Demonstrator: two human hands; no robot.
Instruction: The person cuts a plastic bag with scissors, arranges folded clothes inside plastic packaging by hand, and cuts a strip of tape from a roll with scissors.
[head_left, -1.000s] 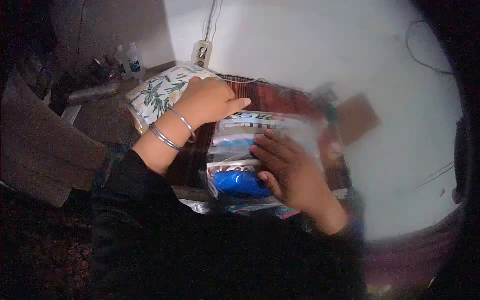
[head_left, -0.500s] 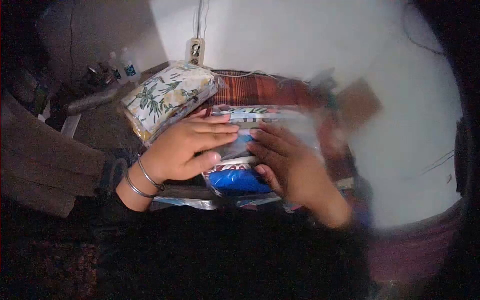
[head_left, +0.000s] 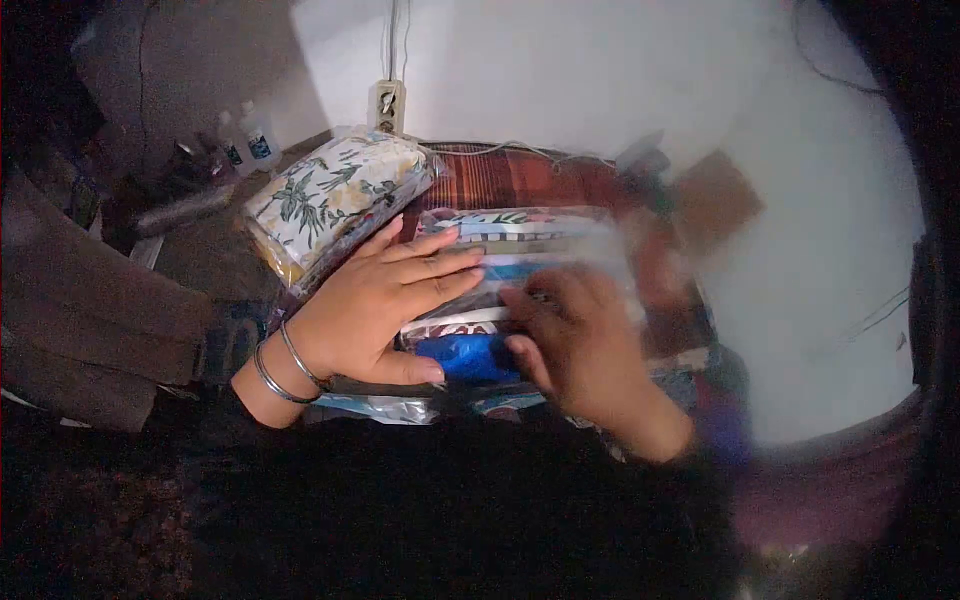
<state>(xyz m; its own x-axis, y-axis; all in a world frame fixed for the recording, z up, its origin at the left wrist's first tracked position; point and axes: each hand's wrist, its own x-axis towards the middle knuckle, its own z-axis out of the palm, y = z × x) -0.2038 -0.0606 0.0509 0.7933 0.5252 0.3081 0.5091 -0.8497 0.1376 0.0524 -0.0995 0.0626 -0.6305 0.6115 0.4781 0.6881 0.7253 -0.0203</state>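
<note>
Plastic-wrapped stack of folded cloths (head_left: 508, 256) lay under two hands

Largest was the pale wall (head_left: 560, 80), which filled the upper part of the view, from 11 round to 3 o'clock. Before it, at 12 o'clock, one saw a red plaid cloth (head_left: 530, 180); it seemed to be spread as a base, perhaps to keep the wrapped goods off the surface below.

On this cloth, at the centre of the view, was the stack, its folds arranged in rows, probably so that each piece could be seen through the clear plastic. A shiny blue piece (head_left: 467, 357) was toward 7 o'clock of it.

At 10 o'clock from the stack, a floral package (head_left: 335, 205) rested at a slant, apart from the working place.

The left hand (head_left: 370, 300) was open, with fingers spread over the stack's left side, I judge to hold it flat and steady. The right hand (head_left: 595, 345) had bent fingers over the right side; it was blurred, so I cannot tell whether it pinched the plastic.

Farther at 10 o'clock stood two small bottles (head_left: 259, 143), and at 11 a power socket (head_left: 387, 105). Smallest were the thin metal bangles (head_left: 297, 357) on the left wrist.
</note>
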